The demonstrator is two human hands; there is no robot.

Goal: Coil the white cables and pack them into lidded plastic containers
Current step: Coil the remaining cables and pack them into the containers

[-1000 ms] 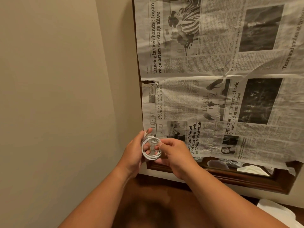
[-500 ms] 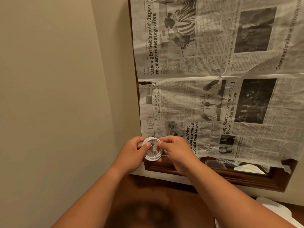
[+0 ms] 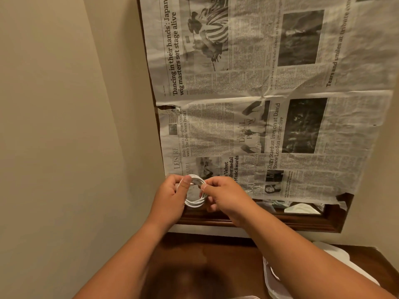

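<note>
A coiled white cable [image 3: 195,203] hangs in mid-air above a dark wooden counter [image 3: 216,255]. The left hand [image 3: 170,197] and right hand [image 3: 226,197] sit close together on either side of it, each pinching the top of the loops. If either pinch loosens, the springy loops could unwind before they reach the white plastic container [image 3: 333,251] at lower right. Newspaper [image 3: 259,104] covers a wood-framed mirror [image 3: 280,222] on the beige wall [image 3: 64,126].
</note>
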